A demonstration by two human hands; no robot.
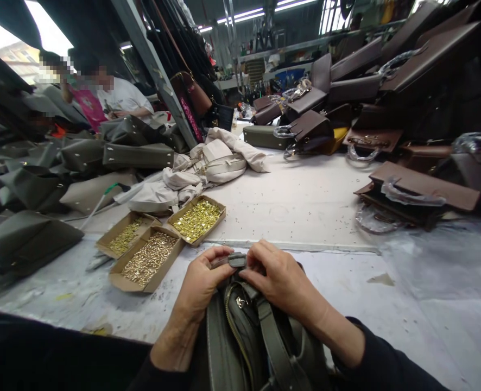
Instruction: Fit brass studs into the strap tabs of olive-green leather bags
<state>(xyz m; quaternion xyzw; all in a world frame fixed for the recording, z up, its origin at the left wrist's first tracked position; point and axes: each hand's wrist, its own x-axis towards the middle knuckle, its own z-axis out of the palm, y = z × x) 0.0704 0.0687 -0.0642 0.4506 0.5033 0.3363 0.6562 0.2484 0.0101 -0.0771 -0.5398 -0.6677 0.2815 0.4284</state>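
Note:
An olive-green leather handbag (240,342) with a zip and straps lies at the near edge of the white worktable (297,206), right in front of me. Both hands pinch a small grey strap end (237,260) at the top of the bag. My left hand (202,282) grips it from the left with curled fingers. My right hand (275,277) grips it from the right, fingers closed over the strap and the bag's top.
Three open cardboard boxes of small gold metal fittings (151,255) sit left of my hands. Olive bags (32,233) pile at the left, beige bags (208,163) in the middle, brown bags (411,190) at the right. Two people (114,98) work at the far left.

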